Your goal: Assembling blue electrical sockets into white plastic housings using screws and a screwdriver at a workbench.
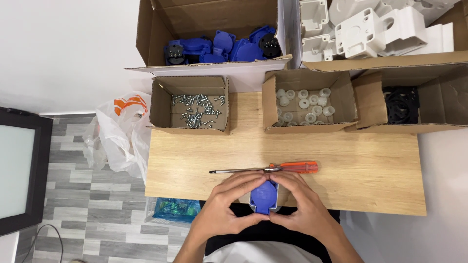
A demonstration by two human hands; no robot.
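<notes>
Both hands meet at the near edge of a wooden table (370,165), wrapped around one blue plastic socket part (263,197). My left hand (225,207) covers the part's left side, and my right hand (301,204) covers its right side. Fingertips of both hands touch over its top. Just beyond the hands lies a screwdriver (265,169) with an orange handle, its tip pointing left.
At the table's far edge stand small cardboard boxes: one with screws (197,111), one with white round caps (304,103), one with black parts (402,103). Behind are bigger boxes of blue parts (224,46) and white housings (370,27). A plastic bag (122,131) hangs at left.
</notes>
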